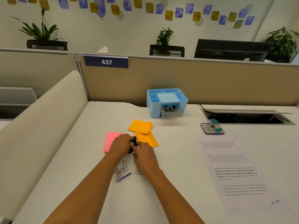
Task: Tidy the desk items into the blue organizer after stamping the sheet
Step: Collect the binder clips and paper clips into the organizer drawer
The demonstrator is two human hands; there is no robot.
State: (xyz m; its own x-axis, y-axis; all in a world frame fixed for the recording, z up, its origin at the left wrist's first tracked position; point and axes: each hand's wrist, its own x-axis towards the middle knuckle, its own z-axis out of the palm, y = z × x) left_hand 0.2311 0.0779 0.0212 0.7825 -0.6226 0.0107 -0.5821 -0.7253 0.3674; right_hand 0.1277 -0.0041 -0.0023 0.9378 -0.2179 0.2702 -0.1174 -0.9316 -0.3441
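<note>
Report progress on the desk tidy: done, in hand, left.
Done: the sheet bears a stamp mark; stored clips sit in the blue organizer drawer. In hand: left hand and right hand gather black binder clips. Left: pink notes, orange notes, paper clips, staple box, stamp set.

- Single head-worn view: we look forward and down across the white flat desk top (178, 159) toward the beige fabric partition wall (194, 81).
- Our forearms (97, 183) enter close, from the lower edge.

desk (178, 159), blue organizer (153, 109), orange notes (140, 126), pink pad (110, 141), printed sheet (234, 172), ink pad (208, 129)
</note>
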